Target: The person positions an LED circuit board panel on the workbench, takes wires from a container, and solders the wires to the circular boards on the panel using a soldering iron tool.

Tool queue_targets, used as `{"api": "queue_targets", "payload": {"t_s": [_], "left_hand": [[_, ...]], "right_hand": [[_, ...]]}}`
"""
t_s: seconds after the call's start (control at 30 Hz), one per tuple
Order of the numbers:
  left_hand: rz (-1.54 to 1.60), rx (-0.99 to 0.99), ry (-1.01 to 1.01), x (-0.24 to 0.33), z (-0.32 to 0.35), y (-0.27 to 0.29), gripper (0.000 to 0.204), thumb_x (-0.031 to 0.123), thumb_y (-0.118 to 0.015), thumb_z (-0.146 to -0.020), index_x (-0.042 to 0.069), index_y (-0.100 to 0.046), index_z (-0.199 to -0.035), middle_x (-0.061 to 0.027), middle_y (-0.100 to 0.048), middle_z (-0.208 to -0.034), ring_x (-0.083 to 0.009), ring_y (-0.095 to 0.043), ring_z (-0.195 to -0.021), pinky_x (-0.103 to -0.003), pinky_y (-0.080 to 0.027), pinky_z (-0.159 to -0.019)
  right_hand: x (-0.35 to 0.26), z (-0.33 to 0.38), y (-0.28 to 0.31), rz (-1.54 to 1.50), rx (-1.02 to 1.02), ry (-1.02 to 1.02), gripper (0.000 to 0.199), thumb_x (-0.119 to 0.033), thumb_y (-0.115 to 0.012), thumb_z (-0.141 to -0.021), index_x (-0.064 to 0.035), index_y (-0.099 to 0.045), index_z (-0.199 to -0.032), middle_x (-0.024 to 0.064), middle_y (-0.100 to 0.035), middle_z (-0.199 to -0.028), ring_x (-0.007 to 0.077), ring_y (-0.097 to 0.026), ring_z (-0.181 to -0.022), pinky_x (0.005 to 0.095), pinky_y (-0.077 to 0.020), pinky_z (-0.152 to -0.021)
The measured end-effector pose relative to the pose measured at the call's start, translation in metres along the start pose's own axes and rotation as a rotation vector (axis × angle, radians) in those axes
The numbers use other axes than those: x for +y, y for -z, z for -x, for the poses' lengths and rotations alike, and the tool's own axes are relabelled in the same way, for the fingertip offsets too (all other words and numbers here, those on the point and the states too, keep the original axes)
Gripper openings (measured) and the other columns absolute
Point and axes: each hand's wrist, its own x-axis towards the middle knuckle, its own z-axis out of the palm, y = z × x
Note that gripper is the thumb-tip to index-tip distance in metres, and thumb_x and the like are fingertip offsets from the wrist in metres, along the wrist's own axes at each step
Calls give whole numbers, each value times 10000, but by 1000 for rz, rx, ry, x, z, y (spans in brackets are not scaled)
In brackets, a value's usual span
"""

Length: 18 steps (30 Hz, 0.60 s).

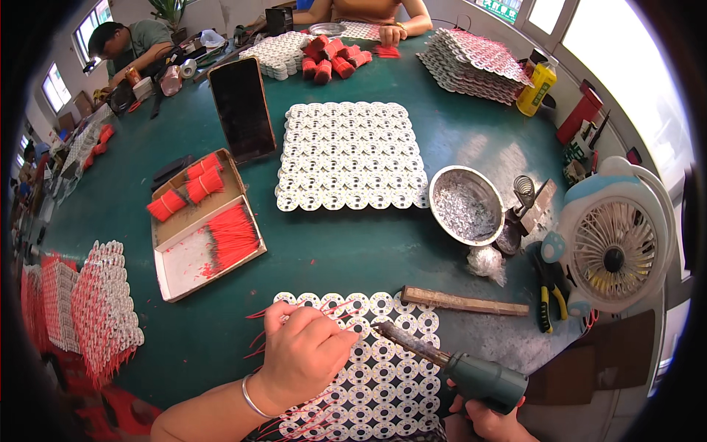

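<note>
My left hand [303, 352] rests on a white panel of round circuit discs [383, 372] at the near table edge and pinches a thin red wire onto a disc. Several red wires stick out from the panel's left side. My right hand [487, 421] grips a grey-green soldering iron [449, 365]. Its dark tip points up-left and touches the panel just right of my left fingers. A worn wooden stick [464, 301] lies beyond the panel.
A second disc panel [350, 156] lies mid-table, a phone [242, 109] leaning behind it. Cardboard trays [202, 225] hold red wire bundles. A metal bowl [465, 204], iron stand [524, 193], pliers [546, 295] and small fan [615, 239] sit right. Wired panel stacks [96, 309] stand left. Other people work across the table.
</note>
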Motion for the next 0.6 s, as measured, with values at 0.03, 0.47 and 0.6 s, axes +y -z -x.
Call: {"api": "queue_targets", "payload": {"t_s": [0.03,0.47,0.6], "left_hand": [[-8,-5,-14,0,-1,-1,145,133,-728,-702,176,-679,-831,56,-554,-793,-162,-539,-844,-420,-341,-830],[36,-24,-22,-3,1,-5,135,143,-732,-702,172,-680,-823,44,-565,-800,-174,-545,-843,-411,-347,-813],[33,-29,-20,-4,1,-4,129,143,-731,-702,168,-678,-816,41,-565,-798,-175,-547,-841,-408,-346,-809]], "right_hand": [[-3,-1,-1,35,3,-22,226,-65,-607,-868,13,-626,-1080,59,-652,-791,150,-608,-682,304,-507,-633],[-22,-11,-13,95,32,-46,238,21,-639,-788,9,-651,-1025,67,-669,-838,155,-635,-712,313,-515,-634],[-22,-13,-11,129,14,-9,243,38,-626,-782,1,-653,-1020,66,-670,-843,154,-636,-715,316,-515,-632]]}}
